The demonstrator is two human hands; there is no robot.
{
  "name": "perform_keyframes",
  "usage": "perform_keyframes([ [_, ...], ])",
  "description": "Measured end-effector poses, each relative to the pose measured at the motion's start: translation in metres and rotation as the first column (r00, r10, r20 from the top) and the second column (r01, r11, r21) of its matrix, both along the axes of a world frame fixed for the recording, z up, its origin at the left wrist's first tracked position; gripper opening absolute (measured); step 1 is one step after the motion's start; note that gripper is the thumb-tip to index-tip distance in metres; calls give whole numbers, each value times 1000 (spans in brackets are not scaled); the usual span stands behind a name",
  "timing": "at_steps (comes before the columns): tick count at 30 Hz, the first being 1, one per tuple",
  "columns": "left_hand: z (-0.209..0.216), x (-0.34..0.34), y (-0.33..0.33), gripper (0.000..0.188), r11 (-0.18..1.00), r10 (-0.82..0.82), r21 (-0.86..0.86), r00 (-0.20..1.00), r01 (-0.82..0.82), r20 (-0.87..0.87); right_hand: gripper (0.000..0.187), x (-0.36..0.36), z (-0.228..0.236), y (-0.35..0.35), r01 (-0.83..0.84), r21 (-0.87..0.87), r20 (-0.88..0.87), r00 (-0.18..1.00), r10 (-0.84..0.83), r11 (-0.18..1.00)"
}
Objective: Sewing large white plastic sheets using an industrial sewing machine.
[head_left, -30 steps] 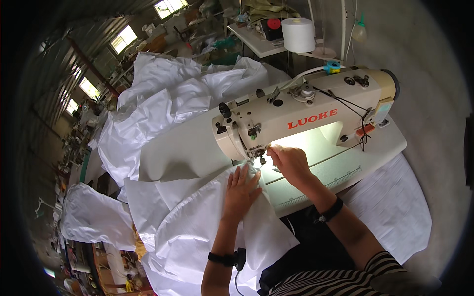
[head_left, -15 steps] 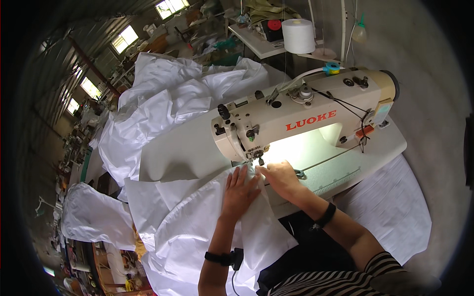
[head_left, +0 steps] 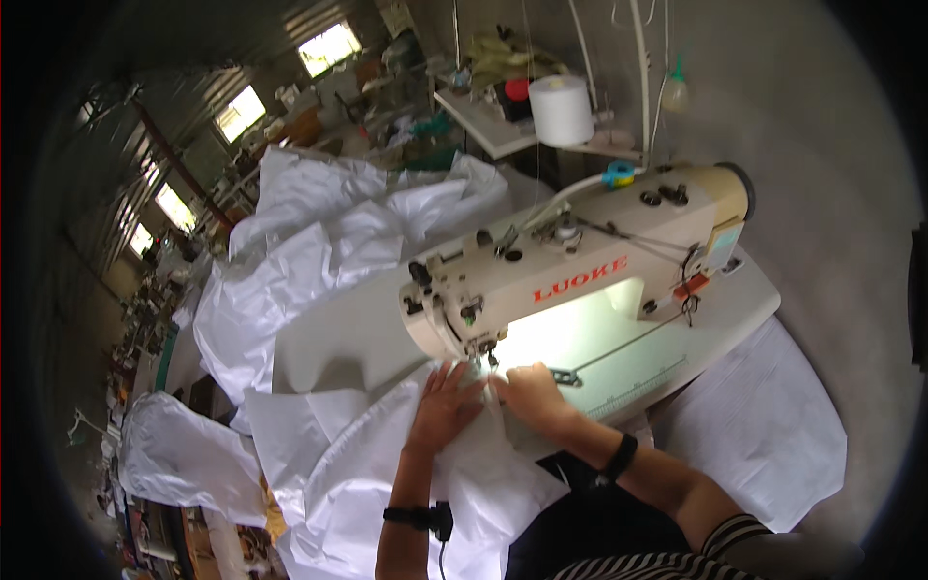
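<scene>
White fabric [head_left: 387, 469] drapes over the front of a beige sewing machine [head_left: 619, 232], its edge lying by the presser foot [head_left: 476, 363]. On that fabric, just left of the needle, my left hand [head_left: 447, 411] lies flat with its fingers spread. My right hand [head_left: 532, 394] is closed, thumb and forefinger pinching the fabric's edge close to the right of the needle. Small dark thread snips [head_left: 565, 377] rest on the machine bed beyond the right hand. A bright lamp lights the bed beneath the arm. The stitching point itself is partly hidden by my fingers.
A large heap of white fabric [head_left: 319, 227] covers the table behind and left. More white cloth [head_left: 764, 425] hangs at the right. A white thread cone [head_left: 562, 111] stands behind the machine, near a cluttered side table [head_left: 483, 121]. A grey wall borders the right.
My view has shifted, so the machine and hands sit lower and farther left. Both hands keep nearly the same places at the needle. More of the snips shows beside my right hand.
</scene>
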State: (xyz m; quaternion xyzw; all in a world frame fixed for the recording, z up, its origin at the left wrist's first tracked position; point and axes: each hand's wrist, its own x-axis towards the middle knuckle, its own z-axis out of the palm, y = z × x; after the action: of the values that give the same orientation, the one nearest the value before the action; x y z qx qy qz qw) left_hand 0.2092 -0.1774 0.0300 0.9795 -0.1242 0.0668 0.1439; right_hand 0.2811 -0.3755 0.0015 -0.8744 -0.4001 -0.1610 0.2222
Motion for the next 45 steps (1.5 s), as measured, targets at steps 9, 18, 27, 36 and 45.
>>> perform_keyframes([
  [9, 0, -5, -4, 40, 1000, -1, 24, 999, 0, 47, 12, -52, 14, -73, -144, 121, 41, 989, 140, 982],
  [18, -17, -198, -120, 22, 840, 260, -481, 964, -250, -46, 19, -111, 10, -164, -171, 251, -552, 783, 286, 953],
  [27, -125, -281, -118, 79, 620, 668, -379, 716, -687, -203, 28, -143, -35, -155, -226, 222, -595, 739, 315, 948],
  [36, -126, -226, -142, 80, 517, 758, -553, 650, -653, -59, 25, -177, -17, -141, -353, 338, -344, 816, 464, 872],
  [45, -129, -250, -124, 21, 409, 858, -679, 511, -610, 58, 38, -192, -43, -128, -323, 224, -442, 807, 392, 919],
])
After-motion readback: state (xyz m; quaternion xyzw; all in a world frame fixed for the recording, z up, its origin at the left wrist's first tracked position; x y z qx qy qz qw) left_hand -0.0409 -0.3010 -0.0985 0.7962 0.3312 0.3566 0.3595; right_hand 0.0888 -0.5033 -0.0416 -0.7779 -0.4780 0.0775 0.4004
